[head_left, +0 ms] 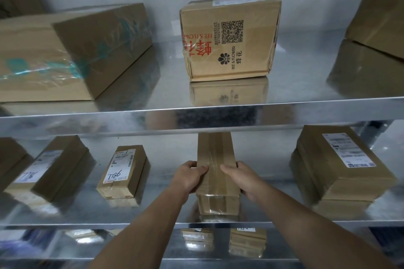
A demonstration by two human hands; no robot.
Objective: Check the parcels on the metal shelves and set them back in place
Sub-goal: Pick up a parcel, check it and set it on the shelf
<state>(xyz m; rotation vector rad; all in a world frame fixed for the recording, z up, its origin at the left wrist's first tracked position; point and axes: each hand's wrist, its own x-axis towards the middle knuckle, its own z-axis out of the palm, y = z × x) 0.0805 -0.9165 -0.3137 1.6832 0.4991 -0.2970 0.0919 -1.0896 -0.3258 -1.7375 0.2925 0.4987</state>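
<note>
Three metal shelves (196, 113) hold parcels. My narrow taped parcel (215, 153) lies on the middle one, near its front edge. I judge it is mid-check: next I turn it to find a label, then square it back. My left hand (192, 176) and right hand (242, 178) clasp its sides, thumbs on top.

The upright brown cardboard box (229, 39) on the upper shelf reads "BEE & FLOWER" beside a QR code; the small brown labelled parcel (123, 172) below bears handwritten "7786".

Parcel storeroom: metal shelves (218, 111) w/ labelled cardboard parcels (122, 170)
</note>
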